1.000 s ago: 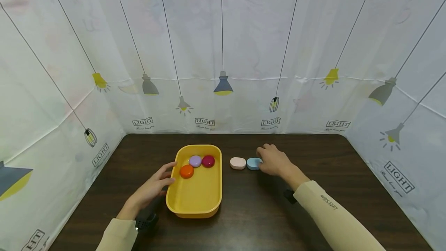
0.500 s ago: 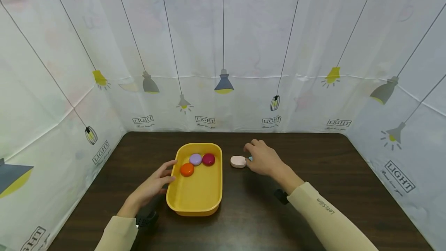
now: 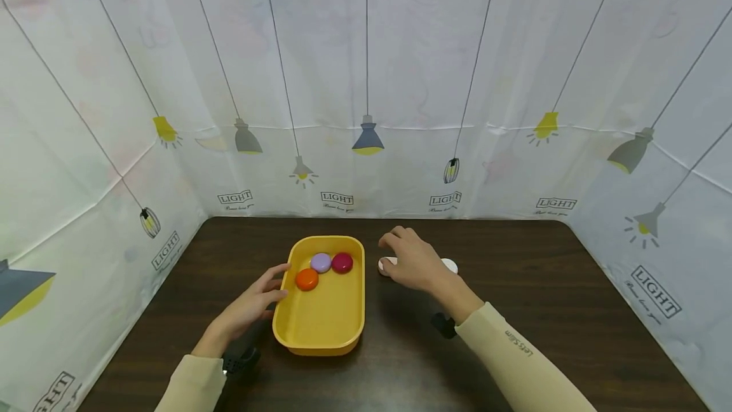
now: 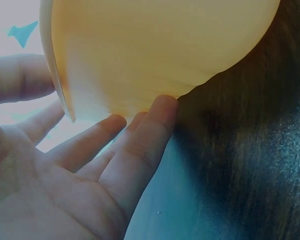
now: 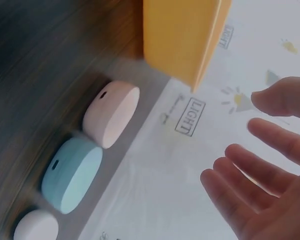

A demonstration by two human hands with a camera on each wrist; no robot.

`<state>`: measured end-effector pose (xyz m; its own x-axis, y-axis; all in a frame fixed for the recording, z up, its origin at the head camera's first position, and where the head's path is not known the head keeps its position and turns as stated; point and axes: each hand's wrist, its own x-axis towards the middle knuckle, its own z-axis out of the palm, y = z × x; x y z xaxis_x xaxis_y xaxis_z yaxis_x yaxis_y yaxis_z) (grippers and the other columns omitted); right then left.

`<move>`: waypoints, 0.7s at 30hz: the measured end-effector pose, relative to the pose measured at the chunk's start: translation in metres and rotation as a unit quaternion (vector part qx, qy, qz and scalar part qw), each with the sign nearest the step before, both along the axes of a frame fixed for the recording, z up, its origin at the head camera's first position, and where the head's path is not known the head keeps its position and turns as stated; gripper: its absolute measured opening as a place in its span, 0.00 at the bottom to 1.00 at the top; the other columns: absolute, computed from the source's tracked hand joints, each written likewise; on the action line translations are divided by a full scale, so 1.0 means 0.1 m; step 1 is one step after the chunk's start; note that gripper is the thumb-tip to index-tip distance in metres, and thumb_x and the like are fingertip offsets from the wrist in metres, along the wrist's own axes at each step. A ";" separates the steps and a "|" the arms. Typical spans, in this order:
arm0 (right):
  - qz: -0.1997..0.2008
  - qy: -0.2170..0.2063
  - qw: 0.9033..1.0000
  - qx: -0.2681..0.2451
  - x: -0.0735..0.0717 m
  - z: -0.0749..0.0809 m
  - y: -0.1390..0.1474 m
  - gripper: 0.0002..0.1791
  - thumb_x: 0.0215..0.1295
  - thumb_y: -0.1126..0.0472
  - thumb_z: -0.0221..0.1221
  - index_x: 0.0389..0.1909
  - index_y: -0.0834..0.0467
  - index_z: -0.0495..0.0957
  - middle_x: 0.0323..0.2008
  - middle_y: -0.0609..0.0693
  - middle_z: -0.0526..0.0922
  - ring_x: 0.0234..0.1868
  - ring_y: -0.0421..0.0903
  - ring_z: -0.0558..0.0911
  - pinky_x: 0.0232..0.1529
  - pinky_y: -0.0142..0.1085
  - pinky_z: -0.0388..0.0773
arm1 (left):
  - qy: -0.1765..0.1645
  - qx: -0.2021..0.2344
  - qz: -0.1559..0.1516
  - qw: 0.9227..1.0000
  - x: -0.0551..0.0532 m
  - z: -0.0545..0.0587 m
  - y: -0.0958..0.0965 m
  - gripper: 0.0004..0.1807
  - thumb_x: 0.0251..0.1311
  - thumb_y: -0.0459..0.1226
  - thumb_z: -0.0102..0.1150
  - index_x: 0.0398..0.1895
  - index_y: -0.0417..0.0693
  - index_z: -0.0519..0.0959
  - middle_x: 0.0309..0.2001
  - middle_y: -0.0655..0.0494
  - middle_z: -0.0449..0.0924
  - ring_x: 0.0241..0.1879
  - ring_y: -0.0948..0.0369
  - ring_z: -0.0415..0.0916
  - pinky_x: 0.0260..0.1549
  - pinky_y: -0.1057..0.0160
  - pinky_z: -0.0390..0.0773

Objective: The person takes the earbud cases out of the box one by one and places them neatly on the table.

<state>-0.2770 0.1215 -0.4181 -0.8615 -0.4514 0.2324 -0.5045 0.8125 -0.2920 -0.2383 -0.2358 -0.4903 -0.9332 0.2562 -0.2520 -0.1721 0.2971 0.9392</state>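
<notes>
A yellow plastic bin [image 3: 320,323] stands left of centre on the table. Inside its far half lie an orange [image 3: 307,279], a lilac [image 3: 321,262] and a dark red [image 3: 342,263] rounded case. My left hand [image 3: 248,307] touches the bin's left side, fingers extended against its outer wall [image 4: 155,50]. Over the row of cases to the right of the bin hovers my right hand [image 3: 414,262], bent loosely with nothing in it. The right wrist view shows a pink earbud case [image 5: 110,112], a light blue earbud case [image 5: 72,172] and a white one [image 5: 36,227] lined up below it.
The dark wooden table [image 3: 515,266] ends at a white curtain [image 3: 412,81] printed with lamps, which encloses its back and sides. A dark band [image 3: 443,325] is on the right wrist.
My right hand has slid left from the blue case to above the pink one. A white case now shows behind its wrist. The left hand and the bin stay put.
</notes>
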 end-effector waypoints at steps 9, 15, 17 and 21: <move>0.039 0.027 0.999 -0.001 0.01 0.03 -0.18 0.15 0.65 0.56 0.64 0.51 0.55 0.81 0.51 0.51 0.79 0.52 0.50 0.75 0.52 0.46 0.81 | 0.001 0.000 -0.004 1.000 0.01 -0.01 0.00 0.33 0.76 0.38 0.50 0.80 0.59 0.54 0.75 0.38 0.57 0.68 0.41 0.67 0.59 0.37 0.74; 0.056 0.038 0.998 -0.001 -0.01 0.03 -0.32 0.16 0.64 0.58 0.65 0.52 0.56 0.81 0.51 0.52 0.79 0.51 0.51 0.75 0.54 0.45 0.80 | 0.007 0.001 -0.006 1.000 0.00 -0.02 0.00 0.33 0.75 0.39 0.51 0.80 0.59 0.54 0.75 0.38 0.58 0.67 0.42 0.69 0.58 0.38 0.75; 0.057 0.036 0.998 0.006 -0.02 0.03 -0.37 0.17 0.64 0.58 0.65 0.52 0.57 0.81 0.51 0.52 0.79 0.51 0.51 0.74 0.55 0.44 0.80 | 0.006 -0.001 -0.005 1.000 0.00 -0.01 0.00 0.33 0.75 0.39 0.51 0.80 0.60 0.54 0.75 0.38 0.58 0.67 0.42 0.68 0.58 0.37 0.75; 0.053 0.024 0.998 0.019 -0.03 0.03 -0.47 0.18 0.64 0.55 0.65 0.53 0.56 0.80 0.52 0.52 0.78 0.52 0.49 0.73 0.57 0.42 0.78 | 0.002 -0.006 -0.003 1.000 0.01 0.00 -0.01 0.33 0.75 0.39 0.51 0.80 0.60 0.54 0.75 0.38 0.57 0.68 0.42 0.67 0.58 0.37 0.74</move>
